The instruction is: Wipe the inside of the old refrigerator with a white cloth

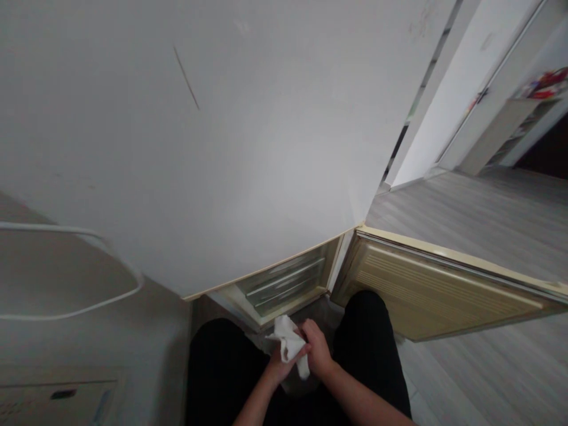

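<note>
Close in at 6 o'clock now, clutching a crumpled white cloth [286,337] (cloth or paper, hard to say) btwn L hand [280,362] and R hand [316,346], right betw. the knees. Closed on it w/ both, L from below, R from the side; can't make out several fingertips, tucked under folds. Past the forearms, cut off at bottom edge. Black trousers [224,355] at 5 and 7, also cropped below.

Just beyond the hands, at 6: open compartment [284,284], w/ pale ribs inside, upper part hidden under the white panel [266,148]. Swung wide at 4: ribbed door [399,284], yellowish, cropped at R edge. Over at 7 to 8: boxy panel [57,390] w/ dark slot, mostly out of frame; faint marks there, too blurry to read. At 8 to 9, white cord [80,313], looping in from off-frame.

Up through centre to 12: same panel, w/ thin brown streak [186,77] at 11. Further out at 3 to 4, grey plank floor [479,213]. Far off at 2, low shelf [506,133] w/ red items [548,84] on top, smeared by blur, any labels illegible.
</note>
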`<state>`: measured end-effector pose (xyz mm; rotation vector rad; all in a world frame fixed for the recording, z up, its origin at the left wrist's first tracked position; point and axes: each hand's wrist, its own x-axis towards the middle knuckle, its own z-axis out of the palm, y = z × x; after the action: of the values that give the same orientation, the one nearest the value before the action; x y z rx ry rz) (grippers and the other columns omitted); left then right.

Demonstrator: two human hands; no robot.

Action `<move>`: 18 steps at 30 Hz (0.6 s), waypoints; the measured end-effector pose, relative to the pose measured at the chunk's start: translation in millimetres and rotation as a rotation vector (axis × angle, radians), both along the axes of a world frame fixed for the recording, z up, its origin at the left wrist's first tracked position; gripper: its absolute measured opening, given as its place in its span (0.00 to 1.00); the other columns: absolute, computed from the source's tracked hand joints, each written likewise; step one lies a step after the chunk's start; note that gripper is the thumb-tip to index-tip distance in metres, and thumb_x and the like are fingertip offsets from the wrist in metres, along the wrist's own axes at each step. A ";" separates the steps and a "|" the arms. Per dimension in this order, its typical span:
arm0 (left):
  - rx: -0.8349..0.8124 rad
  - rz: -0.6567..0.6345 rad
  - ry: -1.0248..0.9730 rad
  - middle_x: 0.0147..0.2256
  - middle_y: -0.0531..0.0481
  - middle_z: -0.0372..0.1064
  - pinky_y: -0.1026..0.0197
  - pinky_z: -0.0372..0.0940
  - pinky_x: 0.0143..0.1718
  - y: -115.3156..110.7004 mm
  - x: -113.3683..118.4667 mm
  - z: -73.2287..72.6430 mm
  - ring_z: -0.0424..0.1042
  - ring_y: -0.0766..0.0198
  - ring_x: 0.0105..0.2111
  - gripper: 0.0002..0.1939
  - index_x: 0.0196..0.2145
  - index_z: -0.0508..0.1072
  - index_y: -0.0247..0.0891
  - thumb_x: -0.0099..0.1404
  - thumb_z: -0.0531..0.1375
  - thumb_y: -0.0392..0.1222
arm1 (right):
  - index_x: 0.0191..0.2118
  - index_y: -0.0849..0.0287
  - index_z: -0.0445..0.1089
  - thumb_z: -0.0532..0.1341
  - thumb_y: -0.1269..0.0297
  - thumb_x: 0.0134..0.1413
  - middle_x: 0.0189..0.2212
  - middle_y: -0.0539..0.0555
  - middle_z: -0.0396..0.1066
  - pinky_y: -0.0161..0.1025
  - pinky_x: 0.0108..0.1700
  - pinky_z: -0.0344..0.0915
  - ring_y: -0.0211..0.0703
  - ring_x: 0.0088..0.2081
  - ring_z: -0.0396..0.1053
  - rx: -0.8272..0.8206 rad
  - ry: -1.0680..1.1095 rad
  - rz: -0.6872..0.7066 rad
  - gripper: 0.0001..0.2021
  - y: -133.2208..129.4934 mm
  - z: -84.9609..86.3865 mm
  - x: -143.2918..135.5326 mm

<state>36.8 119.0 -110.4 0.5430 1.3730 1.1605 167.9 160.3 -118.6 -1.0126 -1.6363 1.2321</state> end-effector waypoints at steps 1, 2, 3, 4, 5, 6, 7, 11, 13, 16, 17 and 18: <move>-0.019 0.014 0.025 0.41 0.42 0.79 0.46 0.65 0.59 -0.2 -1.2 -1.3 0.76 0.46 0.47 0.25 0.38 0.78 0.41 0.39 0.78 0.37 | 0.31 0.54 0.70 0.59 0.55 0.62 0.31 0.51 0.68 0.39 0.43 0.57 0.45 0.35 0.63 -0.046 0.009 -0.090 0.12 2.0 -0.4 -0.7; -0.018 0.014 0.061 0.44 0.41 0.79 0.46 0.64 0.59 0.0 -1.8 -2.1 0.76 0.46 0.48 0.26 0.41 0.78 0.41 0.42 0.78 0.39 | 0.31 0.54 0.68 0.58 0.52 0.63 0.29 0.51 0.67 0.38 0.41 0.56 0.44 0.34 0.63 -0.100 0.024 -0.195 0.13 5.8 -1.4 -0.6; 0.008 0.010 0.107 0.46 0.40 0.78 0.46 0.64 0.60 0.5 -2.1 -2.0 0.75 0.46 0.50 0.27 0.44 0.78 0.40 0.44 0.77 0.42 | 0.32 0.54 0.67 0.57 0.51 0.63 0.29 0.50 0.67 0.39 0.40 0.56 0.44 0.33 0.63 -0.153 0.045 -0.299 0.14 11.0 -3.0 0.4; 0.049 0.016 0.159 0.48 0.39 0.77 0.47 0.63 0.61 1.4 -2.1 -1.1 0.73 0.46 0.52 0.28 0.46 0.77 0.39 0.46 0.76 0.44 | 0.32 0.54 0.66 0.56 0.49 0.63 0.28 0.50 0.66 0.39 0.40 0.57 0.45 0.33 0.64 -0.202 0.072 -0.394 0.15 17.1 -5.4 2.4; 0.099 0.025 0.225 0.50 0.39 0.76 0.47 0.62 0.62 2.5 -2.1 0.5 0.72 0.45 0.54 0.28 0.46 0.78 0.38 0.47 0.76 0.45 | 0.33 0.54 0.65 0.55 0.48 0.63 0.28 0.50 0.66 0.39 0.41 0.58 0.45 0.34 0.64 -0.242 0.103 -0.481 0.15 23.2 -8.3 5.1; 0.151 0.045 0.299 0.51 0.38 0.74 0.47 0.61 0.63 3.8 -2.2 2.7 0.71 0.45 0.55 0.26 0.46 0.78 0.38 0.48 0.75 0.46 | 0.33 0.53 0.64 0.56 0.47 0.61 0.29 0.50 0.66 0.40 0.42 0.59 0.46 0.35 0.64 -0.272 0.130 -0.570 0.15 28.7 -11.5 8.1; 0.196 0.069 0.379 0.52 0.38 0.73 0.48 0.60 0.63 5.4 -2.5 5.4 0.70 0.44 0.56 0.25 0.45 0.79 0.38 0.49 0.74 0.46 | 0.33 0.53 0.64 0.57 0.47 0.58 0.30 0.51 0.66 0.40 0.43 0.60 0.46 0.36 0.65 -0.291 0.149 -0.657 0.15 32.8 -14.8 10.8; 0.325 0.004 0.673 0.51 0.39 0.72 0.46 0.50 0.69 14.6 -7.4 16.3 0.66 0.44 0.59 0.18 0.44 0.80 0.41 0.55 0.71 0.46 | 0.34 0.54 0.65 0.66 0.51 0.48 0.33 0.51 0.67 0.40 0.47 0.61 0.46 0.39 0.65 -0.257 0.129 -0.683 0.14 28.4 -25.5 8.7; 0.402 -0.099 0.797 0.50 0.39 0.73 0.44 0.39 0.72 19.8 -11.3 19.7 0.65 0.43 0.60 0.14 0.41 0.80 0.43 0.56 0.70 0.42 | 0.31 0.55 0.68 0.66 0.51 0.48 0.30 0.50 0.68 0.40 0.44 0.64 0.44 0.36 0.66 -0.354 0.166 -0.404 0.14 17.9 -29.4 -1.0; 0.496 -0.179 0.860 0.49 0.41 0.73 0.44 0.32 0.73 24.2 -16.2 21.8 0.63 0.45 0.62 0.09 0.38 0.78 0.45 0.58 0.67 0.37 | 0.29 0.57 0.71 0.65 0.45 0.48 0.27 0.50 0.71 0.39 0.37 0.67 0.43 0.32 0.68 -0.650 0.291 -0.103 0.18 5.4 -34.9 -18.1; 0.494 -0.183 0.854 0.47 0.41 0.74 0.45 0.33 0.73 24.2 -17.2 22.0 0.65 0.46 0.61 0.08 0.36 0.77 0.45 0.58 0.67 0.36 | 0.31 0.57 0.72 0.64 0.44 0.48 0.28 0.51 0.72 0.39 0.35 0.67 0.44 0.31 0.69 -0.724 0.312 -0.077 0.19 3.5 -36.5 -22.9; 0.466 -0.182 0.842 0.43 0.43 0.75 0.45 0.36 0.72 23.5 -17.8 22.0 0.67 0.46 0.58 0.07 0.34 0.76 0.46 0.58 0.67 0.36 | 0.32 0.58 0.73 0.64 0.43 0.49 0.28 0.51 0.73 0.39 0.34 0.68 0.44 0.30 0.70 -0.795 0.322 -0.067 0.20 2.5 -37.7 -27.3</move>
<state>19.0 142.6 -88.4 1.5897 1.6879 1.1460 140.6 162.7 -156.3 -1.2263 -0.8464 1.9420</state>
